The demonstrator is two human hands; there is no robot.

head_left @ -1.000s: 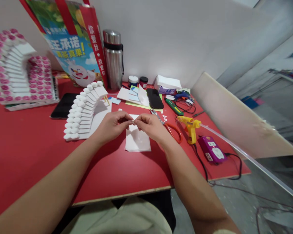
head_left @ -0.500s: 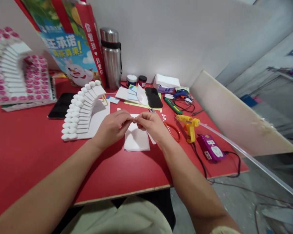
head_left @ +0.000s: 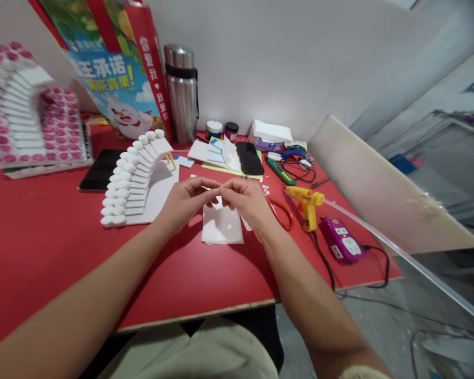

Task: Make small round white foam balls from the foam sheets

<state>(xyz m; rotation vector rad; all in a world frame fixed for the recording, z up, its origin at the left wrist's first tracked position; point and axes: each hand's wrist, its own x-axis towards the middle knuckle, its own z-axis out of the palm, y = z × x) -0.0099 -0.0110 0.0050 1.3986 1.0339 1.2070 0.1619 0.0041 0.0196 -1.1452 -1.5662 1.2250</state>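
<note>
Two bare hands, head view, above a red surface (head_left: 174,284). Left hand (head_left: 185,202): thumb and index finger drawn close, tips touching those of the right; the index now stretches straighter than half a second ago. Right hand (head_left: 243,200): fingers bent, thumb and index together at the same meeting point. Fingertips stood slightly apart half a second ago; now they meet. Grip of either hand: cannot tell whether closed on something, the space between the tips being hidden.

One stack of white paper (head_left: 223,231), flat on the surface below the fingertips, position unchanged. One white strip (head_left: 245,223), at the stack's right edge beside the right hand; not visible one second ago, present now. One pair of scissors, orange handles (head_left: 292,216), right of the right hand; the blades, plain to see a second ago, now mostly covered by that hand.

One white staircase model (head_left: 142,176), edged with white ovals, left of the left hand, unchanged. One glue gun (head_left: 308,213), yellow, with a long clear stick (head_left: 398,253) in its rear, unchanged. One purple power block (head_left: 342,239), near the gun. One dark phone (head_left: 249,158), behind the right hand. One steel flask (head_left: 181,100), upright, beside a printed bag (head_left: 122,79).
</note>
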